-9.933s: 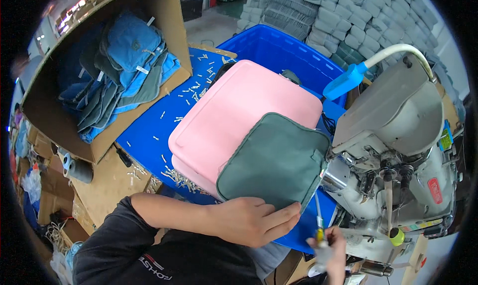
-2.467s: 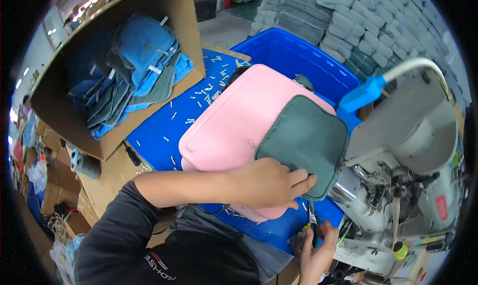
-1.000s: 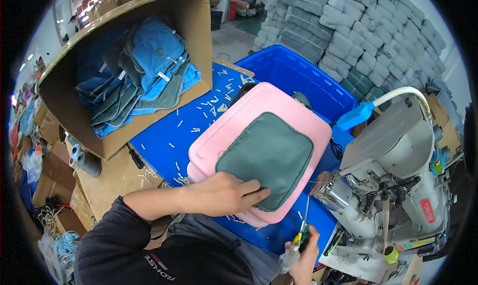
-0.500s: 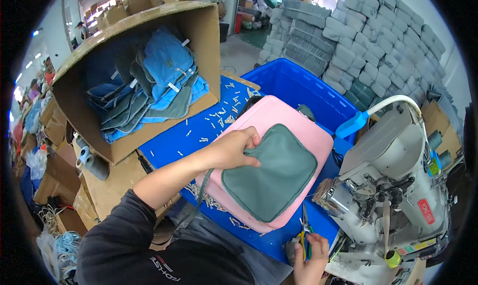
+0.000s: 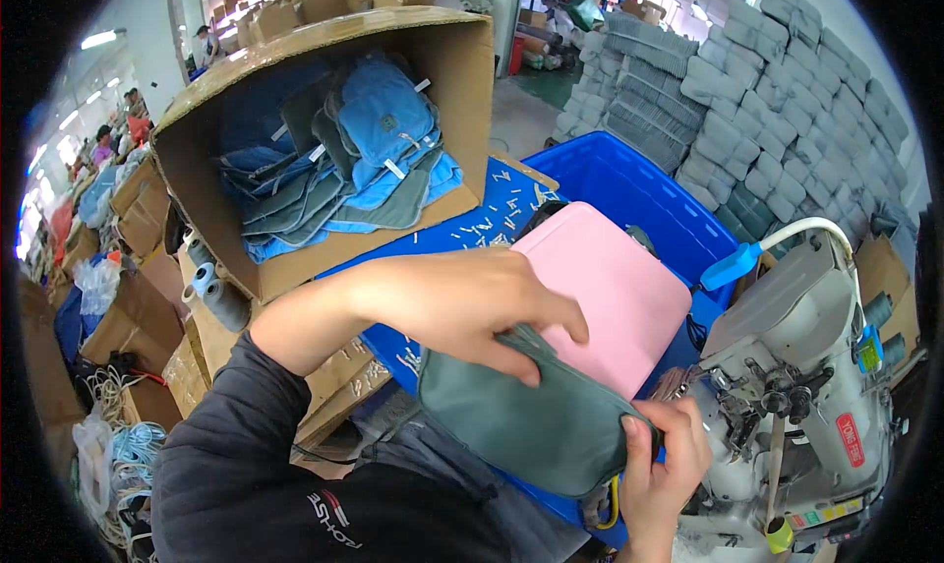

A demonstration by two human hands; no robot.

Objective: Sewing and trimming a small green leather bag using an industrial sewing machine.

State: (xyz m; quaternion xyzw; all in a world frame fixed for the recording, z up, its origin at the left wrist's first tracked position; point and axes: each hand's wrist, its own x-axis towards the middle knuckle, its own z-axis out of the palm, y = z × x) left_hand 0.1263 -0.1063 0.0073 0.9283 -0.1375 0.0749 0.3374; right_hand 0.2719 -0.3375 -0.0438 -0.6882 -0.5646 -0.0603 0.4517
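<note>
A dark green padded fabric piece (image 5: 531,420) with rounded corners and a piped edge is tilted over the near part of a smooth pink slab (image 5: 615,297). My left hand (image 5: 472,302) reaches over its far edge, with a corner of the fabric between thumb and fingers; motion blurs the fingertips slightly. At the right corner, my right hand (image 5: 664,455) pinches the edge between thumb and fingers. A yellow scissor handle (image 5: 615,504) shows just below the fabric, beside the right hand; the blades are hidden.
A cardboard box (image 5: 462,120) on its side holds blue and grey fabric pieces (image 5: 388,120). Behind the slab stands a blue bin (image 5: 590,160). A sewing machine (image 5: 787,347) is close on the right. Small pale scraps (image 5: 492,219) litter the blue tabletop. Grey bundles (image 5: 757,101) are stacked behind.
The fabric piece has moved off the slab's middle toward me and tilted. My right hand has left the scissors and taken hold of the fabric's right corner. The view has shifted left.
</note>
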